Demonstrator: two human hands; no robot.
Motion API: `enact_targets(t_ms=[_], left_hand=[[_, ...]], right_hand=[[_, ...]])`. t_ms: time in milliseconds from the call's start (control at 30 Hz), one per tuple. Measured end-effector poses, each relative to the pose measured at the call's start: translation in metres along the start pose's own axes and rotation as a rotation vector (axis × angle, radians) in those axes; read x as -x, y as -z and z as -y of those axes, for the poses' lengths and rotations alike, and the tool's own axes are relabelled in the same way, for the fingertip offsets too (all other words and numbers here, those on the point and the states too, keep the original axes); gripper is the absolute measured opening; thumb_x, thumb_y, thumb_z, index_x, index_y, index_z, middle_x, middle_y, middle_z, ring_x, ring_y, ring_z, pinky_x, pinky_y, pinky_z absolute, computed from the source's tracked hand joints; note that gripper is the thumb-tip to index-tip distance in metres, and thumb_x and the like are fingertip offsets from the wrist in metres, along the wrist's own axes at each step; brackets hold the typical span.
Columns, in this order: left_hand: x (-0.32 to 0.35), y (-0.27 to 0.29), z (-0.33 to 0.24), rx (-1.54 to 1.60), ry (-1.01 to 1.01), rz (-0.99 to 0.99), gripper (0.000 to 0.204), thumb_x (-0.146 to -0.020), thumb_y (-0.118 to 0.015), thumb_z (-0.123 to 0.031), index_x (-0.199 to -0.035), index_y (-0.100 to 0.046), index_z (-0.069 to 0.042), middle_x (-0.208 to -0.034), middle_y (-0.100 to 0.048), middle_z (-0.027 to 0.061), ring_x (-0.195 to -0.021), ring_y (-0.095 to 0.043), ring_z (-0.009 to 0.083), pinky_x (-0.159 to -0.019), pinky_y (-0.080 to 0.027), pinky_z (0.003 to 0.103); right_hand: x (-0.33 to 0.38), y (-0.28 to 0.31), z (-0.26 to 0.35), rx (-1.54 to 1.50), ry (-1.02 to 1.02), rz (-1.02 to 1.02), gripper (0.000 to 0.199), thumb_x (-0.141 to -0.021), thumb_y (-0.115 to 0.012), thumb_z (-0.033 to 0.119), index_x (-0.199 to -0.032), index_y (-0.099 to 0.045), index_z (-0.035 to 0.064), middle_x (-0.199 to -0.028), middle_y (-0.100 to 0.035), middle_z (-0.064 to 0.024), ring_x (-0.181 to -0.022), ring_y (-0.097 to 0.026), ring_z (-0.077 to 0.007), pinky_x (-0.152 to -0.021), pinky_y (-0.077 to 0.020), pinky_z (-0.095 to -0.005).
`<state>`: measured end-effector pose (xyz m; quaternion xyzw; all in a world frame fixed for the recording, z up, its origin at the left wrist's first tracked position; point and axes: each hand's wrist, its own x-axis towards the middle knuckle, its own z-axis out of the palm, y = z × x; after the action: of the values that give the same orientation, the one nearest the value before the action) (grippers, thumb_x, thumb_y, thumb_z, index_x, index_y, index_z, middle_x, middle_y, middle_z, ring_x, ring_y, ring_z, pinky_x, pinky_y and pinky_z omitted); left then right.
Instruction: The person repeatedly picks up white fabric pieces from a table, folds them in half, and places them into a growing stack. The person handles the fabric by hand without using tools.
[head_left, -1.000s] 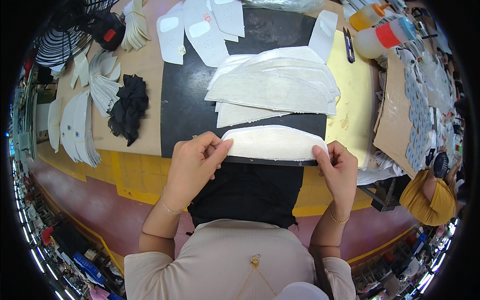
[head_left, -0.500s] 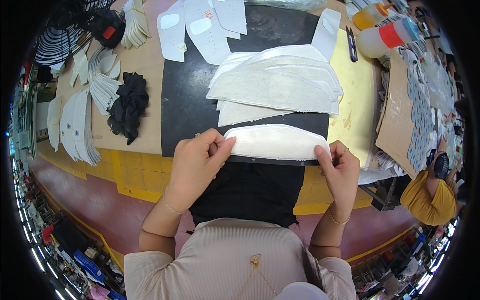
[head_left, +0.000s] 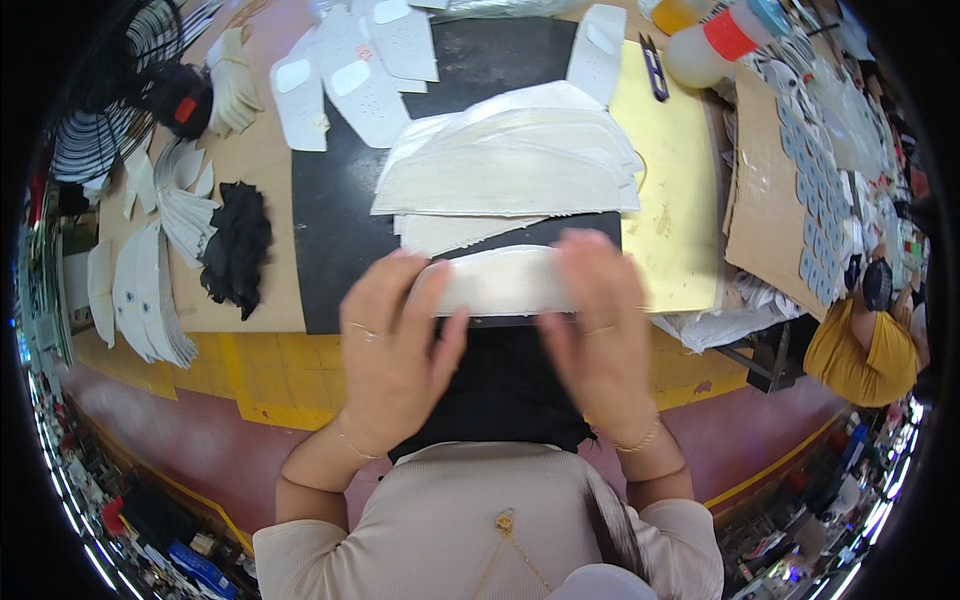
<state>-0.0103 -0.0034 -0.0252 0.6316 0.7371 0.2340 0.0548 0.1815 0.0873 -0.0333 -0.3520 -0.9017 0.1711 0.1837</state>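
Observation:
A curved white padded fabric panel [head_left: 500, 282] lies at the near edge of the black mat [head_left: 312, 240], its ends covered by my hands. My left hand [head_left: 392, 345] is closed on the left end, fingers over the top and thumb at the near edge. My right hand [head_left: 605, 340] is over the right end, its fingers smeared by motion, so their grip is unclear. Just beyond lies a loose stack of similar white panels [head_left: 500, 180], overlapping one another.
Perforated white pieces [head_left: 365, 95] lie at the back. Black cloth [head_left: 237, 245] and bundled white strips [head_left: 150, 300] are on the left. To the right are thread snips [head_left: 653, 68] on a yellow sheet [head_left: 680, 200], a bottle [head_left: 705, 50] and a cardboard sheet [head_left: 765, 180]. Another person's yellow sleeve [head_left: 860, 350] shows far right.
Both hands have moved from pinching the panel's ends to lying further over it, the right hand shifting left. The whole view has shifted slightly.

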Motion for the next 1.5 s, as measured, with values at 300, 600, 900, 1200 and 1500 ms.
enact_targets(t_ms=[300, 600, 900, 1200, 1500], left_hand=[[0.021, -0.034, 0.002, -0.165, -0.143, 0.243, 0.086, -0.076, -0.074, -0.033, -0.148, -0.034, -0.005, -0.155, -0.032, 0.0131, -0.144, -0.030, 0.0273, -0.116, -0.025, 0.043], [0.017, -0.024, 0.001, -0.052, -0.134, 0.261, 0.087, -0.076, -0.076, -0.038, -0.146, -0.037, -0.002, -0.153, -0.034, 0.0166, -0.141, -0.033, 0.0320, -0.114, -0.029, 0.046], [0.021, -0.035, 0.000, -0.148, -0.179, 0.140, 0.085, -0.078, -0.075, -0.039, -0.144, -0.038, 0.000, -0.152, -0.035, 0.0170, -0.141, -0.033, 0.0323, -0.113, -0.029, 0.049], [0.019, -0.020, 0.012, 0.211, -0.067, -0.043, 0.065, -0.079, -0.078, -0.020, -0.136, -0.051, -0.003, -0.138, -0.050, 0.0165, -0.123, -0.049, 0.0338, -0.104, -0.037, 0.044], [0.003, -0.009, 0.003, 0.659, 0.108, -0.038, 0.049, -0.081, -0.076, -0.006, -0.127, -0.061, -0.003, -0.095, -0.070, 0.0131, -0.084, -0.065, 0.0199, -0.080, -0.050, 0.030]], right_hand=[[0.010, -0.012, -0.001, 0.142, 0.039, 0.265, 0.071, -0.087, -0.058, 0.045, -0.148, -0.039, 0.0157, -0.155, -0.035, -0.0042, -0.144, -0.030, -0.0183, -0.119, -0.0126, -0.0469], [0.040, 0.005, -0.039, 0.276, -0.367, 0.145, 0.071, -0.092, -0.055, 0.044, -0.150, -0.033, 0.0081, -0.154, -0.033, -0.0147, -0.145, -0.027, -0.0302, -0.117, -0.0079, -0.0574], [-0.017, -0.010, 0.005, 0.051, 0.030, 0.014, 0.046, -0.085, -0.070, 0.017, -0.129, -0.060, 0.0088, -0.120, -0.055, -0.0100, -0.107, -0.050, -0.0286, -0.093, -0.0378, -0.0407], [-0.017, -0.021, -0.004, -0.121, 0.039, -0.095, 0.039, -0.079, -0.075, 0.020, -0.115, -0.065, 0.0096, -0.115, -0.056, -0.0071, -0.103, -0.049, -0.0270, -0.089, -0.0366, -0.0403], [-0.024, -0.008, -0.001, -0.153, 0.125, -0.216, 0.035, -0.077, -0.078, 0.017, -0.109, -0.067, 0.0100, -0.106, -0.062, -0.0047, -0.097, -0.054, -0.0238, -0.083, -0.0395, -0.0366]])
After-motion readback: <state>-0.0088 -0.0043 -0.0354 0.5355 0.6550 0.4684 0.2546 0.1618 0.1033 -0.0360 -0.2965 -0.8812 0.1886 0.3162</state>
